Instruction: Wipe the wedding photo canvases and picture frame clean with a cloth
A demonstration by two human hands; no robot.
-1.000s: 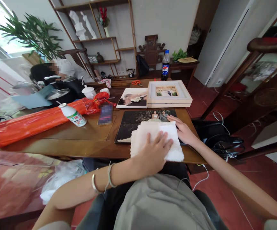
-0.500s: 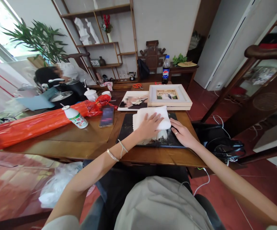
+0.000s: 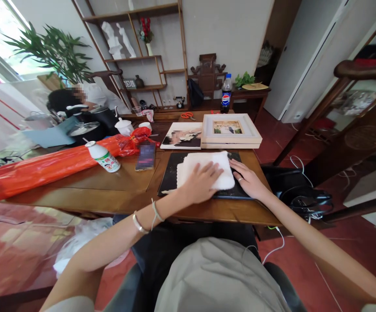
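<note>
A folded white cloth [image 3: 198, 164] lies on a dark framed photo [image 3: 169, 177] at the near edge of the wooden table [image 3: 110, 190]. My left hand [image 3: 201, 183] lies flat on the cloth with fingers spread, pressing it against the photo. My right hand [image 3: 247, 180] rests open on the photo's right side, fingers stretched out beside the cloth. The cloth hides most of the picture.
Behind the dark photo lie a white framed photo [image 3: 230, 128] and an unframed print [image 3: 182, 135]. A phone [image 3: 145, 156], a small white bottle [image 3: 102, 156], an orange plastic bag [image 3: 45, 167], a cola bottle [image 3: 225, 94] and scissors [image 3: 186, 115] are on the table. Another person sits at far left.
My left hand slid the cloth away over the photo to its far edge, then back toward me to the middle. My right hand stayed on the photo's right side.
</note>
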